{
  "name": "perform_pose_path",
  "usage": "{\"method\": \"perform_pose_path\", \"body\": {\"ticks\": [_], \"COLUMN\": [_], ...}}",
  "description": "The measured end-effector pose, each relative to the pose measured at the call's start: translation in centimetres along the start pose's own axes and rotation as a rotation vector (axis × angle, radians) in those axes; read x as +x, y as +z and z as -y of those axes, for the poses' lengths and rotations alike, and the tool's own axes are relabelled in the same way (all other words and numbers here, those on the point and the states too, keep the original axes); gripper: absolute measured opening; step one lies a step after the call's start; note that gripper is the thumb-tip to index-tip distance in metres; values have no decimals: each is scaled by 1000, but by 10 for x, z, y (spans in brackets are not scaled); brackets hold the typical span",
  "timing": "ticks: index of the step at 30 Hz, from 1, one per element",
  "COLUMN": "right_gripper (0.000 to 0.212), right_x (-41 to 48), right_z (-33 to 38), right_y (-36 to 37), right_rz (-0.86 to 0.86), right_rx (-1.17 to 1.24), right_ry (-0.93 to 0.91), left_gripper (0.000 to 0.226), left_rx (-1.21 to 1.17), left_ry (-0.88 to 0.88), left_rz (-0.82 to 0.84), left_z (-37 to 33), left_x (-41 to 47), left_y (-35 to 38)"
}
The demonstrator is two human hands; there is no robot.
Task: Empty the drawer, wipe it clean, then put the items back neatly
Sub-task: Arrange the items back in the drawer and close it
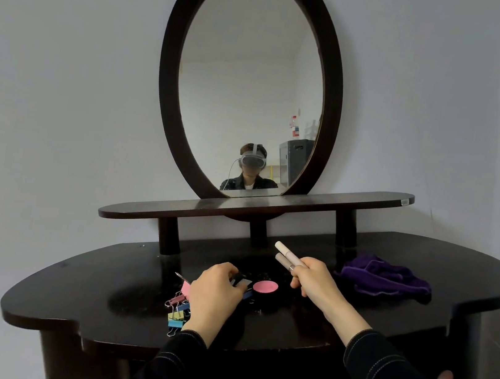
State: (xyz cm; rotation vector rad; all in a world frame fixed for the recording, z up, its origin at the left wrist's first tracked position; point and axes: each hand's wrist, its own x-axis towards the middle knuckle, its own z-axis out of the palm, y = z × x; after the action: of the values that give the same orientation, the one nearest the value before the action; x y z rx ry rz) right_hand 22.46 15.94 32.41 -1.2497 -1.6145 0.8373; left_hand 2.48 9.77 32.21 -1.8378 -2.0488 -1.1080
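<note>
no readable text, labels or numbers anywhere

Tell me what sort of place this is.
Likely a bedroom dressing corner: a dark dressing table, its oval mirror, a pink blush compact, two slim makeup tubes in the right hand, a small case in the left hand.
</note>
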Motion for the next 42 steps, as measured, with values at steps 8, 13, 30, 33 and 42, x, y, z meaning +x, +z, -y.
{"method": "perform_pose_path", "body": {"ticks": [8,13,30,33,42], "right_gripper": [14,14,16,16,16], "right_x": [-1,-2,-3,-3,-3], "right_z": [0,1,3,3,4], "right_y": [0,-1,-1,-1,-1], "right_rz": [5,4,17,15,10], "right_rx": [-6,-11,-44,-54,-42], "right_ry": [0,-6,-6,-2,4], "left_gripper": [34,33,36,41,34], "left_rx": [-13,-13,72,121,312], "left_ry": [33,83,178,178,175], "left_rz": [38,58,167,164,164], "left_z": [1,-2,-7,-7,-9], "left_x": [-2,-3,-4,-4,-3], "left_y": [-1,-2,1,3,7]}}
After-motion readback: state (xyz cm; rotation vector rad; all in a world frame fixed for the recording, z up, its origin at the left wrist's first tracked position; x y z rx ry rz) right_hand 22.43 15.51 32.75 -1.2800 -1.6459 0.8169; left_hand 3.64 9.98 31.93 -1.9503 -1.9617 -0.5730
